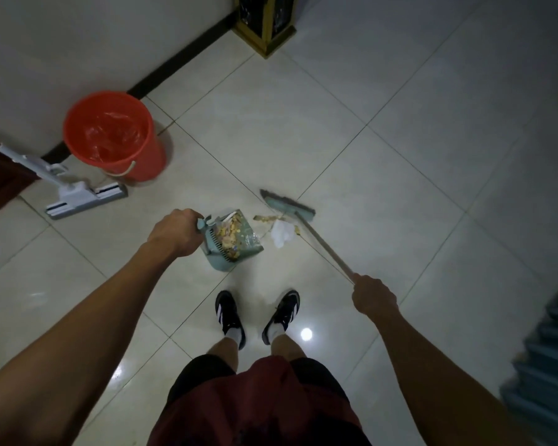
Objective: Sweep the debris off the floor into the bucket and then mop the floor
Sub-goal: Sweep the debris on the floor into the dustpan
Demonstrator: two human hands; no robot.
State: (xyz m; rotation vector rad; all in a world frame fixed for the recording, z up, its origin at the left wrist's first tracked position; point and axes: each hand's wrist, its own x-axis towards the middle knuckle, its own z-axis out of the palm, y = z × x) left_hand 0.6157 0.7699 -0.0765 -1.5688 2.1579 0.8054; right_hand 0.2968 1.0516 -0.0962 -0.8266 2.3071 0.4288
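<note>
While the left hand (174,233) curls round the handle of the dustpan (231,244), the pan itself sits on the tiled floor (400,156) just right of that fist, already holding yellowish scraps and a crumpled wrapper. The right hand (374,296) is wrapped tight round the broom (319,243) stick near its upper end, and the stick slants away up and to the left to the green brush head, which rests on the tiles well beyond the grip. Between pan and brush lies the remaining debris (279,228): a white paper wad and some yellow bits, just beside the pan's mouth. Further left, the red bucket (110,136), lined with a bag, stands against the wall, well apart from the pan. A mop (78,194) lies just beside it. Two black shoes (229,317) stand below the pan.
</note>
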